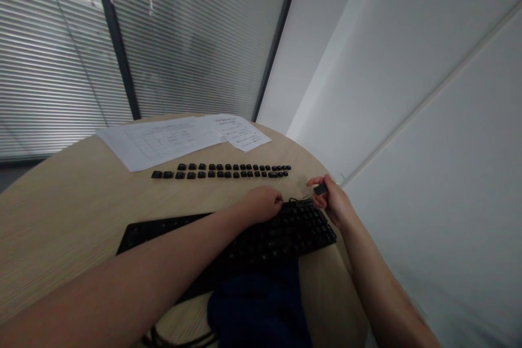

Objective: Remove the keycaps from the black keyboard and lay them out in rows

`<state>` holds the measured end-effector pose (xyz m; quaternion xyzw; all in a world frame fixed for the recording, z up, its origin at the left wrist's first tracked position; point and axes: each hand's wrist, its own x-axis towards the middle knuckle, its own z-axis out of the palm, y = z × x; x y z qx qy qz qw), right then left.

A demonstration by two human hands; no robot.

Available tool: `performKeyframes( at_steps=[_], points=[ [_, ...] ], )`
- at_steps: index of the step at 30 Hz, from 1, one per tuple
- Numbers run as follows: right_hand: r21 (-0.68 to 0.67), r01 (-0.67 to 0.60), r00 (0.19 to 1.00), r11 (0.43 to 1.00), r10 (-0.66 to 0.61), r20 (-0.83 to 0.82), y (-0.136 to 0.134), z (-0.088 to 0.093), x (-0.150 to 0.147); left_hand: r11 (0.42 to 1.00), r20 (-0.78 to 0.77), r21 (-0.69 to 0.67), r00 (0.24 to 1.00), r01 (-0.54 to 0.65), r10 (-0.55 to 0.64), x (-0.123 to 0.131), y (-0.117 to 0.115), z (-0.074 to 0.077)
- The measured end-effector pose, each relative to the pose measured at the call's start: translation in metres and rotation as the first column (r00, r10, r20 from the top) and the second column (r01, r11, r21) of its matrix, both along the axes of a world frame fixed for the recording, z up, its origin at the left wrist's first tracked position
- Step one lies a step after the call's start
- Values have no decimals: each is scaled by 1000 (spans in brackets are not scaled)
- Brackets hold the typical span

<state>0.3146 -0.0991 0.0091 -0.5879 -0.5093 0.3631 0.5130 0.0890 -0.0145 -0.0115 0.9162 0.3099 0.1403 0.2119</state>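
Observation:
A black keyboard (265,242) lies on the round wooden table, partly covered by my left forearm. Some keys show at its right end, while the left part looks bare and dark. My left hand (264,204) is closed with curled fingers at the keyboard's far edge; whatever the fingers hold, if anything, is hidden. Past the keyboard's right end, my right hand (333,202) pinches a small dark rectangular piece (320,189) between thumb and fingers, raised slightly above the keys. Its exact kind is unclear. Loose black keycaps (212,174) stand in two rows beyond the keyboard.
Printed paper sheets (171,138) lie at the table's far side. Dark blue cloth (261,304) covers the near edge, with a dark cable (179,343) beside it. A white wall (428,147) rises close on the right, and window blinds (196,38) stand behind the table.

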Motion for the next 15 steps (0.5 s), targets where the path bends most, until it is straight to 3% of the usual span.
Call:
performKeyframes(
  at_steps=[3, 5, 10, 15],
  points=[
    [-17, -49, 978, 999, 44, -205, -9, -1, -13, 1000, -10, 2, 1000, 0, 0, 0, 0, 1],
    [-12, -90, 966, 996, 84, -243, -11, 3, -18, 1000, -9, 1, 1000, -5, 5, -1, 0, 1],
    [-37, -129, 983, 991, 123, -139, -11, 2, -15, 1000, 15, -1, 1000, 0, 0, -2, -1, 3],
    [-121, -21, 997, 992, 30, 70, -10, -6, -17, 1000, 8, -11, 1000, 4, -4, 0, -1, 4]
  ],
)
